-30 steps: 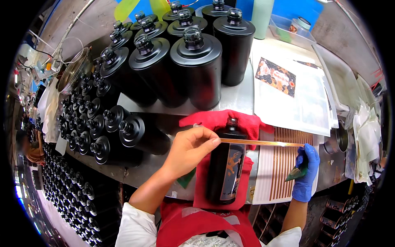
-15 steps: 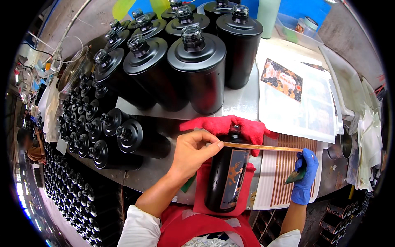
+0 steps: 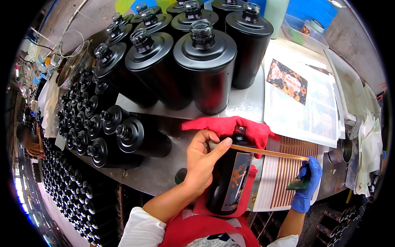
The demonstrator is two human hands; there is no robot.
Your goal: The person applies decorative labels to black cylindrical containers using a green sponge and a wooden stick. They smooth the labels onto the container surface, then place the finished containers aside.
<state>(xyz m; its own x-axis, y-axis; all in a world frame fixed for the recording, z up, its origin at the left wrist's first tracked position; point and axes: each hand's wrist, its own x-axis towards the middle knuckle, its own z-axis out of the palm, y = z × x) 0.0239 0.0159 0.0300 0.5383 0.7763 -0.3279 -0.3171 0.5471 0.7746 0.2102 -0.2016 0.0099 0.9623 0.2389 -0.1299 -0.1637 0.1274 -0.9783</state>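
Note:
A thin copper-coloured strip (image 3: 271, 153) stretches between my hands, just below the neck of a black bottle (image 3: 218, 185) with a copper-patterned label panel. My bare left hand (image 3: 201, 158) pinches its left end between thumb and fingers, at the bottle's shoulder. In a blue glove, my right hand (image 3: 307, 185) grips the other end and also keeps a dark green flat piece (image 3: 297, 183) in its fingers. The bottle rests on a red cloth (image 3: 251, 181), tilted with its neck away from me. Beside it lies a white sheet (image 3: 267, 197) of parallel copper strips.
Large black bottles (image 3: 205, 61) stand behind, with more (image 3: 131, 133) at the left. A red towel (image 3: 214, 124) lies beyond the labelled bottle. White papers (image 3: 304, 111), a patterned sheet (image 3: 288, 80), a tray (image 3: 337, 86) and a metal cup (image 3: 341, 150) are at the right.
My left hand has shifted a little right with the strip's end, its thumb now nearer the bottle's neck. The right end has moved slightly right and down, so the strip slants more.

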